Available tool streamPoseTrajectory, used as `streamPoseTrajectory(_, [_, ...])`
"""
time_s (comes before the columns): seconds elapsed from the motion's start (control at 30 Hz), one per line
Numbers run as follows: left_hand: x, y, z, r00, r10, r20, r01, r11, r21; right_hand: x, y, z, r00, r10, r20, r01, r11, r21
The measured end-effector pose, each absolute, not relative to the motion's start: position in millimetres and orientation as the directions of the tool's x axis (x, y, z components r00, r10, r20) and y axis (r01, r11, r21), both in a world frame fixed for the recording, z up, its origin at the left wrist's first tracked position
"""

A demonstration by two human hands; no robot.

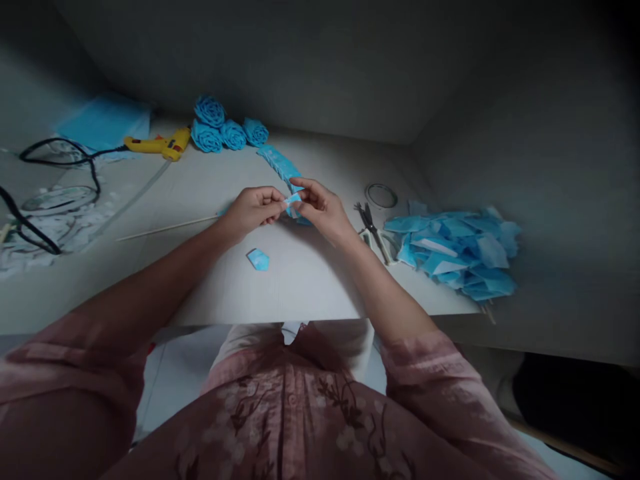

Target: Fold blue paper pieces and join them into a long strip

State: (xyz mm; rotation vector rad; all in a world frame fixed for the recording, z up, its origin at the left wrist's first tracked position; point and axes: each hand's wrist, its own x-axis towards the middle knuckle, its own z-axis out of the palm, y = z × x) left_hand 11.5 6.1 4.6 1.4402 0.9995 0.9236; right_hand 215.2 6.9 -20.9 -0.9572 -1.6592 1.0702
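Above the middle of the table, my left hand (256,210) pinches one edge of a small blue paper piece (293,200). The fingers of my right hand (323,208) close on its other side, the index finger raised. Just beyond my fingertips runs an overlapping row of folded blue paper pieces (276,162). Part of the blue paper under my hands is hidden. Nearer to me lies a single folded blue piece (259,259). A thin wooden stick (167,229) extends leftward from beneath my left hand.
Several blue paper roses (220,127) sit at the back, beside a yellow glue gun (173,145) with a black cord. Blue sheets (105,121) and white scraps (65,227) lie left. Scissors (373,233), a wire ring (381,195) and a blue paper pile (460,250) are right.
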Motion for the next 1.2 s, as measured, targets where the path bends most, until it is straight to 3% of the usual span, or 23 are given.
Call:
streamPoseTrajectory(0.23, [11.3,5.0,6.7,0.364,0.93,0.048,0.128,-0.101,0.987,212.6,8.0,-22.6,-0.266,0.934,0.239,0.128,0.28,-0.951])
streamPoseTrajectory(0.57, [3.3,12.8,10.2,0.315,0.948,0.035,0.04,-0.05,0.998,222.7,0.5,1.6,-0.179,0.982,0.057,-0.088,0.042,-0.995])
streamPoseTrajectory(0.77, [2.2,13.4,6.7,0.324,0.945,0.031,0.06,-0.053,0.997,217.3,-2.9,1.6,-0.267,0.959,0.099,-0.012,0.099,-0.995])
streamPoseTrajectory(0.97, [4.5,14.0,4.2,0.283,0.959,0.012,0.039,-0.024,0.999,213.0,-2.8,-2.0,-0.205,0.972,0.116,-0.013,0.116,-0.993])
streamPoseTrajectory(1.1, [7.7,11.8,5.7,0.062,0.962,0.267,0.18,-0.274,0.945,209.4,-1.2,-5.3,-0.11,0.984,0.141,-0.036,0.137,-0.99])
streamPoseTrajectory(1.2, [10.0,5.9,7.6,0.102,0.865,0.491,0.394,-0.488,0.779,205.8,-1.5,-8.0,-0.111,0.981,0.161,-0.035,0.158,-0.987])
